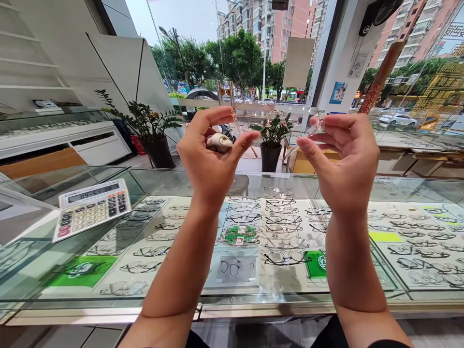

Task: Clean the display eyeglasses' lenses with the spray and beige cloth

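A pair of clear, thin-framed glasses is held up in front of the window, above the glass counter. My left hand grips its left end with the fingertips and also has a crumpled pale cloth tucked in the palm. At the right end, my right hand holds the frame near the hinge, between fingers and thumb. The lenses are see-through and hard to make out against the street behind.
Below my hands is a glass display counter with rows of glasses inside. A calculator lies on its left part. Beyond it stand two potted plants, the window and a street.
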Motion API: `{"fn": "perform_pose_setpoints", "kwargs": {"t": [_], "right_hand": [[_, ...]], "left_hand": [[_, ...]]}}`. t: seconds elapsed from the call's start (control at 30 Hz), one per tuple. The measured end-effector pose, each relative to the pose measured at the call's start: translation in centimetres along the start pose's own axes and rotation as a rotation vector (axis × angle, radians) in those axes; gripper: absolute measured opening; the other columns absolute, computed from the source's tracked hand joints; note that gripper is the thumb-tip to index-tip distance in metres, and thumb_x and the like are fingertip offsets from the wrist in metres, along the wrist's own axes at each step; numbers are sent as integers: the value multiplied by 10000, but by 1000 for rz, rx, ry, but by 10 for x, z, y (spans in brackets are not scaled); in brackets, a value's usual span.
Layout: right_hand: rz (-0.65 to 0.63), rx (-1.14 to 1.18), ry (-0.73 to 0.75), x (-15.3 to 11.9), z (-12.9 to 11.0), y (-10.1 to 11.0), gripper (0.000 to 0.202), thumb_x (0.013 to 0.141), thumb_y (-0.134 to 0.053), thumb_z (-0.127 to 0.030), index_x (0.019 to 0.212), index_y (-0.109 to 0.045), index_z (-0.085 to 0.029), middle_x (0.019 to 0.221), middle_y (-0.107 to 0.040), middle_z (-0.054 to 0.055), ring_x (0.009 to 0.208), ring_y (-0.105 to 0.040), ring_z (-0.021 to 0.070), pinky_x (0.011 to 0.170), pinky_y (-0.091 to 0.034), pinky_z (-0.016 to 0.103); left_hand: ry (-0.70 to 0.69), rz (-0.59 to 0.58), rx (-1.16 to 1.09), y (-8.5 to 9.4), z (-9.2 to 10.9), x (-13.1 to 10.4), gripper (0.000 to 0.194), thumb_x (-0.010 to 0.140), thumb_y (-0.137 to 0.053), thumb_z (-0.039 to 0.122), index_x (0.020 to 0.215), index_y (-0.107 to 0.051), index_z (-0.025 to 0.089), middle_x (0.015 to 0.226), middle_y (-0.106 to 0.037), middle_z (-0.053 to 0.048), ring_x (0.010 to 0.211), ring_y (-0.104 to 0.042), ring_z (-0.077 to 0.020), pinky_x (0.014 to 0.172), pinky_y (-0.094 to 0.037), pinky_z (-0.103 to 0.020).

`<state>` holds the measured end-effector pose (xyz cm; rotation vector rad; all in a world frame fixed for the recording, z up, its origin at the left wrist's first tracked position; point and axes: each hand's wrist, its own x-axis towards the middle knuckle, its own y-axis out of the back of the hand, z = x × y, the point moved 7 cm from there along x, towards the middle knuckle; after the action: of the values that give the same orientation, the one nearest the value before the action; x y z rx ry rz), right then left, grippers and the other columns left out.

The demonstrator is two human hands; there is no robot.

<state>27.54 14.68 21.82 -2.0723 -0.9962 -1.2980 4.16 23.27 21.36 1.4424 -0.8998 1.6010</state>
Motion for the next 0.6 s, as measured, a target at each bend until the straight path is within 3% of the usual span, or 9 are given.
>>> {"fn": "perform_pose_setpoints", "kwargs": {"t": [0.17,0.4,0.6], "right_hand": [[-32,-7,2,1,2,0,400,915,-866,-518,1170,-646,-300,1245,-772,83,1064,-786,294,1017,-652,566],[-30,-93,1,5,5,5,442,890,-861,-606,1160,-696,-297,1234,-762,73,1002,-772,253,925,-675,493],[-38,-161,-4,6,2,7,449,898,-836,-633,1165,-716,-292,1196,-760,82,1036,-752,270,905,-670,484]], "left_hand": [[87,23,-26,-1,2,-2,611,919,-724,792,1351,-654,365,1234,-768,-56,1119,-742,-317,720,-560,-472],[49,31,3,0,11,-2,515,973,-712,711,1360,-634,381,1252,-746,-72,1096,-743,-325,738,-550,-495],[-38,-13,74,-5,8,-5,655,1004,-676,710,1505,-522,317,1313,-732,-76,1210,-711,-342,789,-546,-520]]}}
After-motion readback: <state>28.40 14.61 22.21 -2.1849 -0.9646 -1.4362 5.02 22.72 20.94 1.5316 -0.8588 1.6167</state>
